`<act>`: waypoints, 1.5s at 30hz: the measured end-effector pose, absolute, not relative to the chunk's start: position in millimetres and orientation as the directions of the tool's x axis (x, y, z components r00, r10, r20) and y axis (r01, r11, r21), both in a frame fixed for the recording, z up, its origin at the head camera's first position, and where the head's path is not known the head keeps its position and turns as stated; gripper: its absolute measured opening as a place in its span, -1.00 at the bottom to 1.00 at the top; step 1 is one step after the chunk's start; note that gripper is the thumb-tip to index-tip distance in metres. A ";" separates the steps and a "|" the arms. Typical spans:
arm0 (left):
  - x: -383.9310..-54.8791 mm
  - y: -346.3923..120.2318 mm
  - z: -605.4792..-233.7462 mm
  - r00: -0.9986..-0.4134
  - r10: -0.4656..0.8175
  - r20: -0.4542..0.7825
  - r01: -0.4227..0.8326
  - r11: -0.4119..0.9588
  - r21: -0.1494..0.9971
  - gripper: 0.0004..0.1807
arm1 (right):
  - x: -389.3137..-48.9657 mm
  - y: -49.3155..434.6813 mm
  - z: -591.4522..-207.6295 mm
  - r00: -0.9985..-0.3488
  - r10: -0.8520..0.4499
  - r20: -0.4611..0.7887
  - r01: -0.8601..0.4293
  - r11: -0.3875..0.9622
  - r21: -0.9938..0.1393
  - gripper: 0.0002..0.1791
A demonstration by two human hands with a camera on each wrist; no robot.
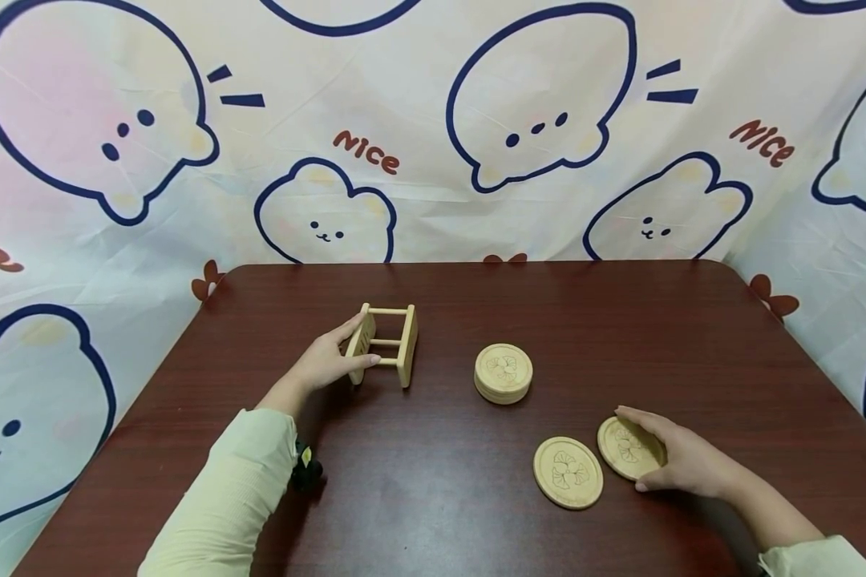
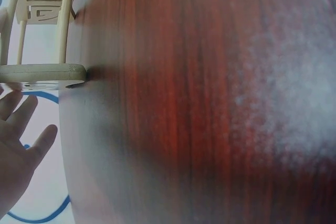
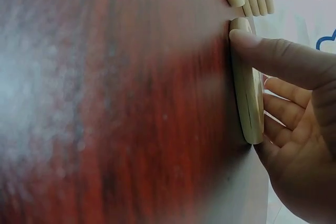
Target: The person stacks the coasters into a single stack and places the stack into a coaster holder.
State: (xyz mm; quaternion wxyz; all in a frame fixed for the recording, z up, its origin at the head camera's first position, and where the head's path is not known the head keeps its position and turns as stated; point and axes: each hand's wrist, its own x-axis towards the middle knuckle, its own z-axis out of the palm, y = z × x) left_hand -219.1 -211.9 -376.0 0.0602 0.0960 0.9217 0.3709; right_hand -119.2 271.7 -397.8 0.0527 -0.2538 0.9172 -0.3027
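My left hand [image 1: 325,361] holds the near-left panel of a small pale wooden coaster rack [image 1: 407,344], thumb across the front and fingers on the outer side. Two cut-out panels joined by round rods form the rack; no coasters sit in it. In the left wrist view, several spread fingers [image 2: 41,140] lie along the outside of the panel. At the right, my right hand [image 1: 693,461] grips a round wooden coaster [image 1: 624,449] by its rim, thumb on the near edge and fingers on the far one. The coaster lies flat, close over the tabletop, with a flower-like engraving.
Just left of the held coaster lies another engraved coaster [image 1: 568,473]. Farther back, a stack of coasters [image 1: 503,373] stands right of the rack. All are on a dark reddish-brown table [image 1: 433,497]. A cartoon-printed cloth [image 1: 433,96] hangs behind the table.
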 end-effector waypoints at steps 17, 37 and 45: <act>-219.4 -212.1 -376.0 -0.975 0.220 -0.038 0.133 0.708 0.694 -0.01 | -119.6 269.3 -398.9 -0.875 -0.468 0.122 -0.461 0.732 -0.501 -0.11; -221.2 -209.8 -369.6 -0.971 0.230 -0.067 0.121 0.715 0.689 -0.01 | -139.2 254.6 -388.7 -0.881 -0.452 0.142 -0.454 0.718 -0.528 -0.10; -220.9 -211.8 -372.3 -0.970 0.233 -0.067 0.128 0.727 0.675 0.00 | -152.0 238.3 -379.9 -0.878 -0.464 0.119 -0.450 0.715 -0.535 -0.10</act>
